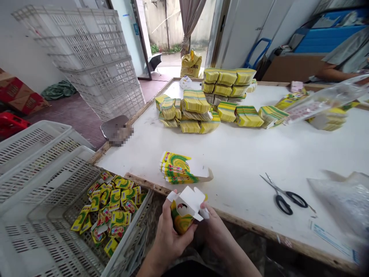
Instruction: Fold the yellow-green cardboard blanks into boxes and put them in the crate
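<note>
Small yellow carton (pixel 184 211) between left hand (pixel 168 234) and right hand (pixel 215 227)

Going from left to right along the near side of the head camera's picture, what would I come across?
White crate holding folded yellow boxes → left hand and right hand holding a small yellow box with open white flaps → scissors on the white table → clear plastic bag.

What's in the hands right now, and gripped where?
A small yellow-green carton, top flaps open. The left hand wraps its lower body; the right hand has its fingertips at the white flap on the right side.
</note>
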`<action>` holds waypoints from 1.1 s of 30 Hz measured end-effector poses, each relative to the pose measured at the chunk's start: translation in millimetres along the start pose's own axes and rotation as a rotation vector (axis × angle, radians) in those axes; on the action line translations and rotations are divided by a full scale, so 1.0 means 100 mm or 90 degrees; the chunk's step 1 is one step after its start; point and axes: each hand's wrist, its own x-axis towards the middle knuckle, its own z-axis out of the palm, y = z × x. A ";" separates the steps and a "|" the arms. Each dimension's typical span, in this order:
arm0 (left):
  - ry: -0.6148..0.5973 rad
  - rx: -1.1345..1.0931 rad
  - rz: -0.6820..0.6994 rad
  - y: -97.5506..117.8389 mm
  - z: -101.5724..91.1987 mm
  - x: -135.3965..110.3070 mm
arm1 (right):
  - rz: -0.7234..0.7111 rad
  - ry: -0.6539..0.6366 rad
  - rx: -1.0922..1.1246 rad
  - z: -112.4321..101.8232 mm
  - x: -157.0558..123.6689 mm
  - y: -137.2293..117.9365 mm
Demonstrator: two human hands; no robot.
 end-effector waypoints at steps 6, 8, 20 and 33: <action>-0.031 0.081 0.072 0.00 -0.01 0.09 | -0.137 -0.015 -0.173 -0.04 -0.02 -0.06; -0.020 0.126 0.085 0.01 -0.01 0.12 | -0.217 0.008 -0.260 0.00 -0.02 -0.09; -0.011 0.306 0.071 0.07 0.00 0.12 | -0.174 0.016 -0.290 0.10 0.05 -0.20; -0.043 0.240 0.102 -0.13 0.08 0.15 | -0.398 -0.104 -0.658 -0.04 0.02 -0.10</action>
